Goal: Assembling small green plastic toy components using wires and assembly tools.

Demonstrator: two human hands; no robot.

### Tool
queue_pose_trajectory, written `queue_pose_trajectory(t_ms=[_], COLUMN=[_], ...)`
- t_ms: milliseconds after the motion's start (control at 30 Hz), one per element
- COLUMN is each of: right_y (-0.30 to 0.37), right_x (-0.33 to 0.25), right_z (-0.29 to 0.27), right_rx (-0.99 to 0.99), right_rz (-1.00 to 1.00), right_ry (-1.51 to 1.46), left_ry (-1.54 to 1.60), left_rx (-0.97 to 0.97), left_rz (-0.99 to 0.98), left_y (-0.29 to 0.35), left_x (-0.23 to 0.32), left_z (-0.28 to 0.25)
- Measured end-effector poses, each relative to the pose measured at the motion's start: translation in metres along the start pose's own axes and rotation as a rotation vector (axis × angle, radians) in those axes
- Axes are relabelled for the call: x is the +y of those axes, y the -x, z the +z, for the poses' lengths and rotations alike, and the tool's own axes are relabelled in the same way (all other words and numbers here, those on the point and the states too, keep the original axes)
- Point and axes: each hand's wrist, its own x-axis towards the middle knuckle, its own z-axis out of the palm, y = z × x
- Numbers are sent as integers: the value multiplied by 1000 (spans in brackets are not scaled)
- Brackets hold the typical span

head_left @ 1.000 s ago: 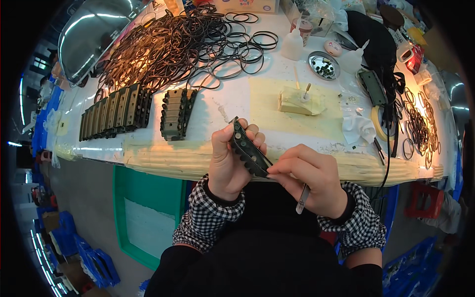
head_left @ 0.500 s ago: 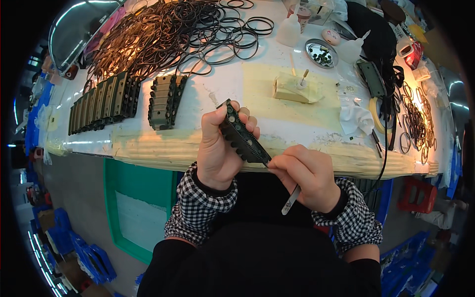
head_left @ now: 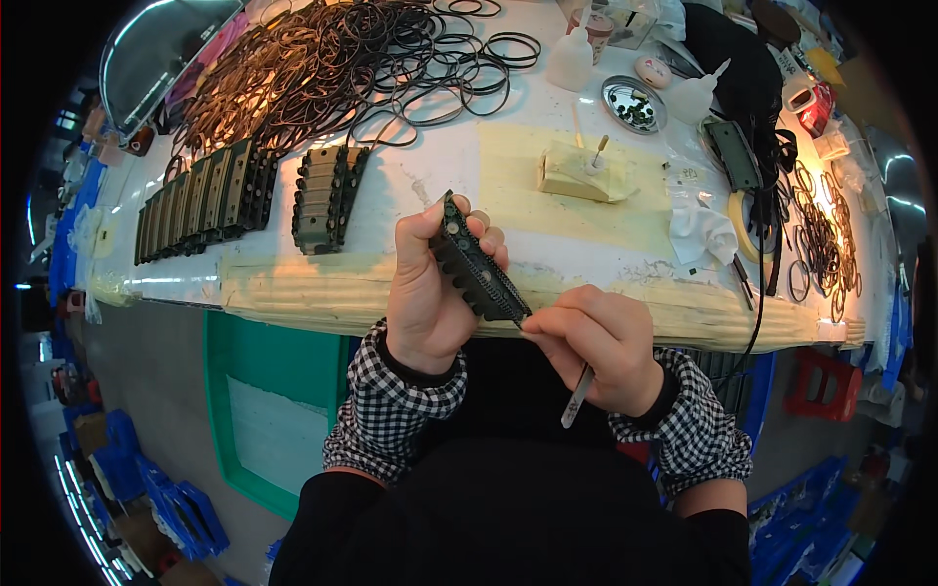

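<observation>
My left hand (head_left: 430, 283) is wrapped round a long dark green ridged part (head_left: 477, 266) with a scalloped side and small round pale spots. It is held tilted above the table's front edge, its upper end pointing away to the left. At its lower end my right hand (head_left: 601, 342) is closed in a pinch, fingertips against the part's corner. Metal tweezers (head_left: 578, 396) lie in the right hand, their flat end sticking out below the palm. Whatever small piece the right fingertips may pinch is too small to make out.
Similar green parts stand in a row (head_left: 205, 200) and in a smaller group (head_left: 327, 200) at left. Behind them is a heap of dark rubber rings (head_left: 322, 68). A taped block (head_left: 581, 174), a round metal dish (head_left: 633, 104) and a tape roll (head_left: 747, 225) lie right.
Both hands and the green part have shifted very slightly to the left. The flat end of the tweezers has swung a little to the right. Both grips stay the same.
</observation>
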Motion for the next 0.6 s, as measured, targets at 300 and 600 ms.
queue_pose_trajectory(t_ms=[300, 600], right_y=[1, -3], right_x=[-2, -5], right_z=[-3, 5], right_rx=[-17, 68], right_rz=[-97, 141], right_ry=[186, -245], left_ry=[4, 73], left_rx=[90, 83], left_rz=[8, -46], left_y=[-1, -4], left_x=[-2, 2], left_z=[3, 2])
